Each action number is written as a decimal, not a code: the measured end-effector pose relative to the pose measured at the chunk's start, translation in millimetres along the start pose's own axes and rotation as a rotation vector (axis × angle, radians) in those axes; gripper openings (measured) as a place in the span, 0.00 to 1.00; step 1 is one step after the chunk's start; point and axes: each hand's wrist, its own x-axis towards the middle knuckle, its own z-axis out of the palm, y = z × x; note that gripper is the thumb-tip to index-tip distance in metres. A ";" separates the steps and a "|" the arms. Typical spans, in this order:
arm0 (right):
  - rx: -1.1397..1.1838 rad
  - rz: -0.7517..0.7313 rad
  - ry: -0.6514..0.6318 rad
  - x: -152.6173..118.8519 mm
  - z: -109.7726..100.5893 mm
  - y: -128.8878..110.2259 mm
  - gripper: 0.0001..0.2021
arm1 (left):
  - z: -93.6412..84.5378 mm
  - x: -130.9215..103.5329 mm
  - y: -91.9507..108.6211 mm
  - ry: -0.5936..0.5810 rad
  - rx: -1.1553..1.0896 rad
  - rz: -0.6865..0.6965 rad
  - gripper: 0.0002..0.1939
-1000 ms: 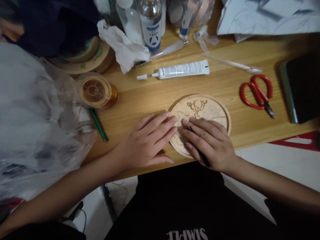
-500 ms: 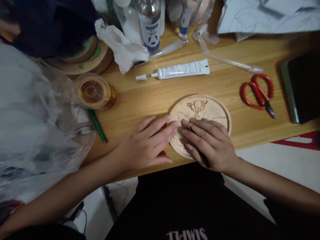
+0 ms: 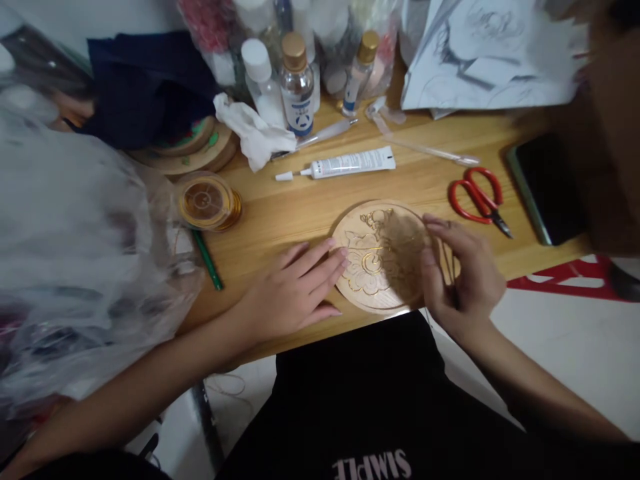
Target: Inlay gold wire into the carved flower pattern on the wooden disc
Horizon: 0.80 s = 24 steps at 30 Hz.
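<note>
A round wooden plate [image 3: 357, 293] with a raised rim lies at the table's front edge, bearing gold wire outlines of clouds and a small figure. My left hand [image 3: 293, 287] rests flat with fingers spread, its fingertips on the plate's left rim. My right hand [image 3: 465, 273] is raised at the plate's right side, fingers curled round thin dark tweezers [image 3: 449, 263]. Its shadow falls over the right half of the plate. Whether the tweezers' tips hold anything is too blurred to tell.
Behind the plate lies a white glue tube [image 3: 353, 163]. Red-handled scissors [image 3: 477, 197] and a phone [image 3: 547, 190] are at right. A gold wire spool [image 3: 207, 200], a green pen [image 3: 207, 260] and plastic wrapping [image 3: 100, 267] are at left. Bottles [image 3: 299, 93] stand at the back.
My right hand has lifted off the plate and moved right with the tweezers, uncovering the wire clouds. My left hand stays at the rim. The view has tilted up, showing more of the back.
</note>
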 end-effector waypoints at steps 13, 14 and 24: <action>-0.048 0.316 0.072 -23.3 13.7 -4.3 0.18 | 2.9 -7.1 44.0 0.006 0.145 -0.224 0.35; -0.052 0.282 0.077 -22.2 14.5 -4.3 0.18 | 3.0 -7.9 47.1 0.010 0.165 -0.228 0.36; 0.060 0.337 0.284 -25.6 18.8 -6.6 0.15 | 1.8 -9.3 56.7 -0.006 0.228 -0.230 0.38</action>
